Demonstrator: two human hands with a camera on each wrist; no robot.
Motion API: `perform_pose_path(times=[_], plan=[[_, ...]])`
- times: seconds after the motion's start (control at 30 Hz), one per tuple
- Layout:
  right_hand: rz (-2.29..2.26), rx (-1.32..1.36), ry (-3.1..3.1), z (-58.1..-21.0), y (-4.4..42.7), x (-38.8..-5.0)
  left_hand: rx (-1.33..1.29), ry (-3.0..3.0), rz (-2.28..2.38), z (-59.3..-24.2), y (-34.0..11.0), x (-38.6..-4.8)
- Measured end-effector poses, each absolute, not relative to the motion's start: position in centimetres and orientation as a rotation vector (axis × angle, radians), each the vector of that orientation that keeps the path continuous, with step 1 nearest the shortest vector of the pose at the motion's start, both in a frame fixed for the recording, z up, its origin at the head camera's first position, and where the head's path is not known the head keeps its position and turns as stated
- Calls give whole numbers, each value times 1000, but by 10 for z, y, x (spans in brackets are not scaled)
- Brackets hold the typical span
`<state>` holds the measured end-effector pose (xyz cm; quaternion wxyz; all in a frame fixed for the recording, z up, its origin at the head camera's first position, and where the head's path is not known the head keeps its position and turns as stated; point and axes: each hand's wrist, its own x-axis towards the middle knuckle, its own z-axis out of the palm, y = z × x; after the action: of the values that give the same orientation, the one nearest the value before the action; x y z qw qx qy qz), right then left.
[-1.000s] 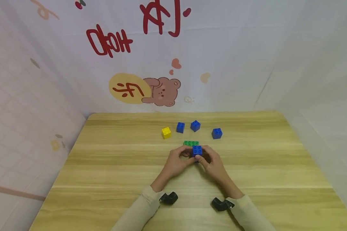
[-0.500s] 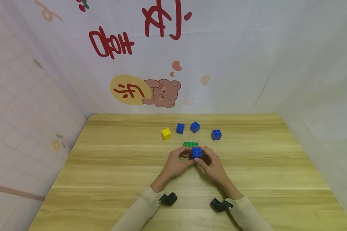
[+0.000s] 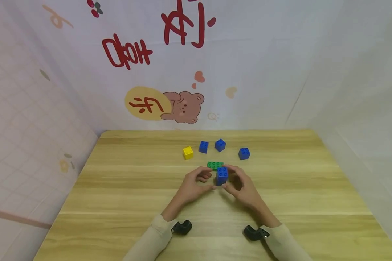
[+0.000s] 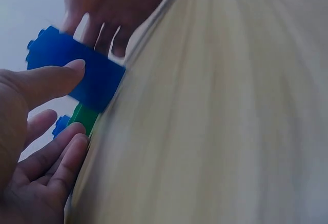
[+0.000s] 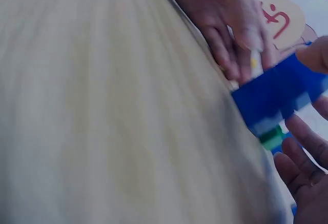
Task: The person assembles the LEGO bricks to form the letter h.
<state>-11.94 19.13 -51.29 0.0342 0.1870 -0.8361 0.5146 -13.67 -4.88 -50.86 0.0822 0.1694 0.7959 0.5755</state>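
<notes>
A tall blue studded toy block [image 3: 221, 176] stands upright on the table between the hands; whether it is one brick or two stacked cannot be told. The left hand [image 3: 194, 185] is just left of it, apart, with thumb and fingers spread. Around its right side curves the right hand [image 3: 245, 186], thumb near the lower front edge and fingertips by the far side. The right wrist view shows a gap between some fingers and the blue block [image 5: 277, 98]. Right behind it lies a flat green brick [image 3: 215, 165]. In the left wrist view, the left thumb overlaps the blue block [image 4: 100, 78].
Farther back on the wooden table [image 3: 134, 203] are a yellow brick [image 3: 188, 153], a blue brick [image 3: 204, 146], a second blue brick [image 3: 220, 145] and a third blue brick [image 3: 244, 153] to the right. A printed cloth [image 3: 261, 65] hangs behind the table.
The left hand has let go of the blue block and drawn back to the left. The right hand has shifted slightly right, its thumb moving off the block's front. The block stays upright.
</notes>
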Motion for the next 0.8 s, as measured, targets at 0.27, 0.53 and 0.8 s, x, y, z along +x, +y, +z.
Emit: perform_pose_path(times=[0.27, 0.53, 0.8], plan=[[1566, 614, -2503, -503, 218, -124, 417, 2377, 1753, -507, -70, -138], [1521, 495, -2448, -496, 240, -137, 316, 2441, 1794, -504, -89, -147], [1523, 293, -2435, -493, 257, -152, 174, 2546, 1873, -503, -108, -160]])
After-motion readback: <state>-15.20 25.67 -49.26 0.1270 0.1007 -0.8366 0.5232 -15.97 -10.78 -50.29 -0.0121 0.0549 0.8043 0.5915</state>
